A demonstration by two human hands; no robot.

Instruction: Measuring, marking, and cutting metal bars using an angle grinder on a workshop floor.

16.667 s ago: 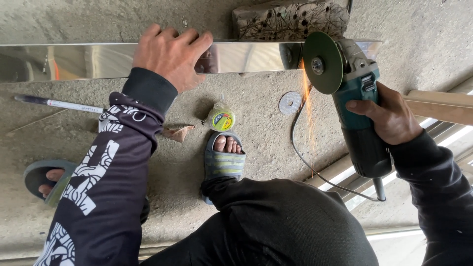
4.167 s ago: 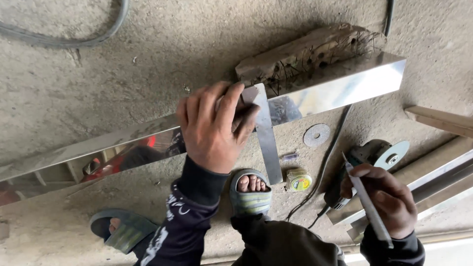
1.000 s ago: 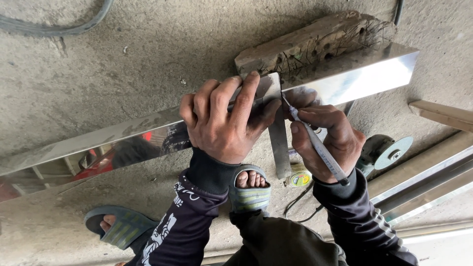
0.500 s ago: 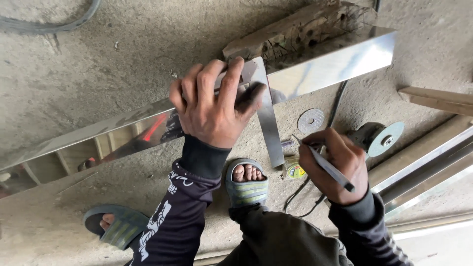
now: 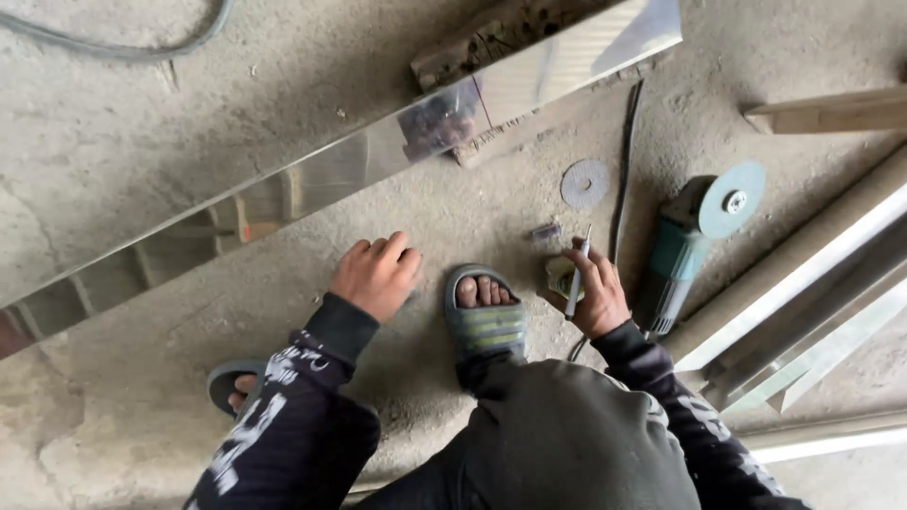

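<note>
Concrete floor (image 5: 189, 142), dusty and rough, fills most of the view. A long shiny metal beam (image 5: 359, 161) lies slantwise across it, from the lower left edge up to the top right; its mirror face throws back dim shapes. One end rests on a worn wooden block (image 5: 472, 47). No boxes, bins or other containers anywhere in sight; everything lies loose on the floor.

Right side: a stack of long metal bars (image 5: 812, 302) runs diagonally, with a wooden plank (image 5: 831, 111) above them. A grey cable (image 5: 123, 47) curves through the top left corner.

The person squats, dark trousers and black printed sleeves. One foot in a grey sandal (image 5: 484, 316) sits between the hands; a second sandal (image 5: 231, 382) peeks out by the left sleeve.

An angle grinder (image 5: 694, 236), teal body, lies on the floor just right of the right hand, disc up and away from the person. Its dark cord (image 5: 624, 170) runs up toward the beam. A loose cutting disc (image 5: 585, 183) lies flat near the cord, below the beam.

Left hand (image 5: 376, 276): loosely curled, fingers bent toward the floor, holding nothing, apart from the beam.

Right hand (image 5: 593, 293): closed around a slim pen (image 5: 576, 279), tip pointing up, low over the floor beside the sandal. Just beside this hand, a small yellowish tape measure (image 5: 557, 274), partly hidden, and a tiny dark piece (image 5: 545, 231) I cannot make out.
</note>
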